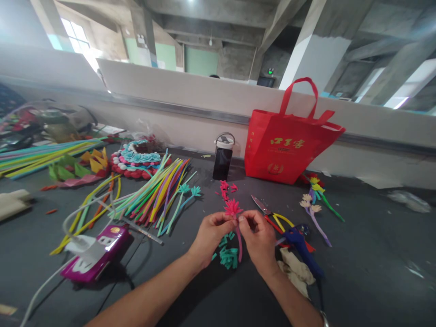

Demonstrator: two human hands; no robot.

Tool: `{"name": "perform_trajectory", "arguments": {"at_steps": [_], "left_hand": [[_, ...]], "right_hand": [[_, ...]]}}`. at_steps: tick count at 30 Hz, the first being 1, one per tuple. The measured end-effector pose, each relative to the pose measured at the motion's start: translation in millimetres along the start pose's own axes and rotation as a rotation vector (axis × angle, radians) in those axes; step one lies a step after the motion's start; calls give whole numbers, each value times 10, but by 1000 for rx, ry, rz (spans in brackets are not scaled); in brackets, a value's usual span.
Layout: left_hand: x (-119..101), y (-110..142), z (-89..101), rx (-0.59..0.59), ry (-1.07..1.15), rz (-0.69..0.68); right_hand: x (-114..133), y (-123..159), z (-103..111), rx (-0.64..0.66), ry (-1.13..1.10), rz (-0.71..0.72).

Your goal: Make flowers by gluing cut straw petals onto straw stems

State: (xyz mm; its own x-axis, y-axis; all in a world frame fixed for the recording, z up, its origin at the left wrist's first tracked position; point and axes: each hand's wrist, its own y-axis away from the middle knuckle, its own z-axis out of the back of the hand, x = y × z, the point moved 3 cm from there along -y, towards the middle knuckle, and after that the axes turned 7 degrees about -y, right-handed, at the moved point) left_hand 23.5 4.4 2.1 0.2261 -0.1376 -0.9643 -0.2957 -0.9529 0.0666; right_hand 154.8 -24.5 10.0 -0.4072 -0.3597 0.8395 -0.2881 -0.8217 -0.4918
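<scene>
Between my two hands a bright pink craft flower (pixel 233 207) stands upright, its pink stem hanging below. My left hand (pixel 214 234) pinches it from the left, just under the petals. My right hand (pixel 258 236) closes thumb and finger at the same spot from the right; the fingertips hide the joint. Small pink pieces (pixel 224 190) lie behind the flower. A pile of cut teal pieces (pixel 228 258) is on the table under my hands. To the right are scissors (pixel 262 206) and a blue glue gun (pixel 299 250), beside a crumpled pale cloth (pixel 295 270).
Colourful pipe cleaners (pixel 160 195) and teal flowers (pixel 195 191) lie left, near a purple power strip (pixel 98 254) with a white cable. A black-and-white bottle (pixel 222 159) and red bag (pixel 289 145) stand behind, against the partition. Finished flowers (pixel 310 204) lie right.
</scene>
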Motion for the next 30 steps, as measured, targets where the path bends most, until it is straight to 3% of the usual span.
{"name": "perform_trajectory", "arguments": {"at_steps": [7, 16, 21, 30], "left_hand": [[-42, 22, -28, 6, 80, 21], [-73, 64, -83, 154, 309, 139], [-62, 51, -84, 142, 285, 129], [-69, 54, -79, 86, 155, 130]], "right_hand": [[-22, 13, 83, -52, -62, -56], [-8, -31, 152, -119, -102, -39], [46, -70, 178, -173, -150, -52], [100, -77, 191, -80, -70, 44]]}}
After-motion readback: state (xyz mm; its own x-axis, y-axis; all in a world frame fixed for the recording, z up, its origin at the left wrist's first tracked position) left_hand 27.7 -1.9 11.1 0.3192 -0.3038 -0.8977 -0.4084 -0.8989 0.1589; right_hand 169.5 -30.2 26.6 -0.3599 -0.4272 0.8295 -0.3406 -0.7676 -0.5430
